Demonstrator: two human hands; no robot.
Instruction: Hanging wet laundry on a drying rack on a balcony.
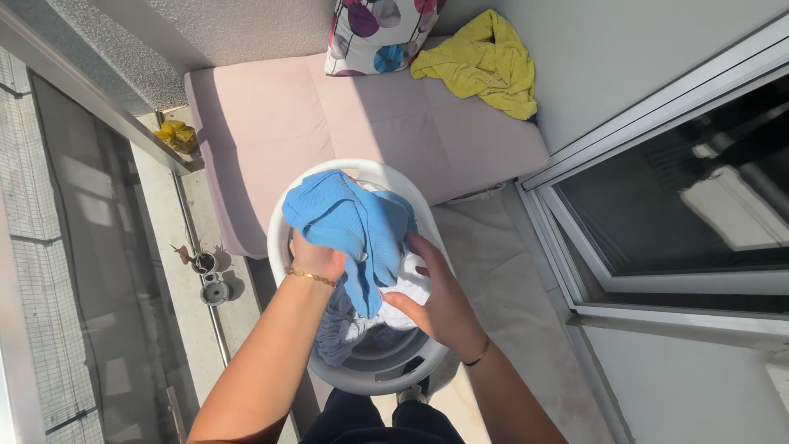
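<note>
A round white laundry basket (371,381) stands in front of me on a balcony floor, filled with clothes. My left hand (316,261), with a gold bracelet at the wrist, grips a bright blue knitted garment (349,218) and holds it above the basket's left side. My right hand (436,292) rests on a white cloth (411,288) in the basket, fingers curled around it. Pale grey-blue fabric (337,329) lies lower in the basket.
A pink cushioned bench (271,115) stands beyond the basket, with a patterned pillow (374,33) and a yellow garment (485,62) on it. A glass railing (90,247) runs along the left, with small plant pots (209,275) at its foot. A sliding glass door (682,214) is at the right.
</note>
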